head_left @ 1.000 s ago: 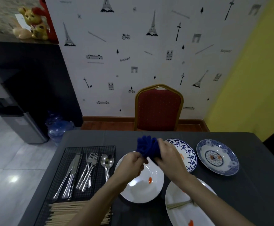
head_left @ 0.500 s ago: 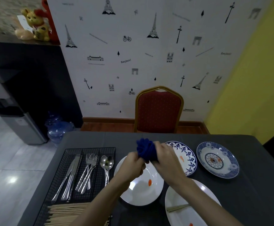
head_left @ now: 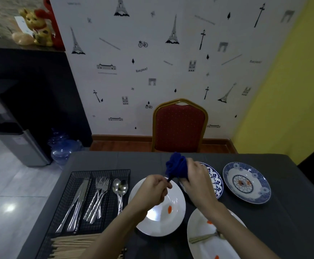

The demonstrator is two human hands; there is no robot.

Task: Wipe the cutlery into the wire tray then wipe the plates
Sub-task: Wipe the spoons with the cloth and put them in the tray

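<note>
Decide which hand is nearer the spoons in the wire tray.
Left. The left hand hovers just right of the spoons; the right hand is farther right, gripping the blue cloth.

Both hands raised over table middle. Right hand (head_left: 196, 181) grips bunched blue cloth (head_left: 176, 165); left hand (head_left: 155, 187) pinches dark tail of cloth below it. White plate (head_left: 176, 212) under hands, orange smear on it. Second white plate (head_left: 201, 247) at near edge, orange bits and greenish scrap on it. Two blue-patterned plates (head_left: 246, 182) toward far right corner. Wire tray (head_left: 74, 176) at left edge: knives (head_left: 77, 206), forks (head_left: 98, 197), spoons (head_left: 120, 189), chopsticks (head_left: 74, 245). Red chair (head_left: 179, 126) beyond far edge.
</note>
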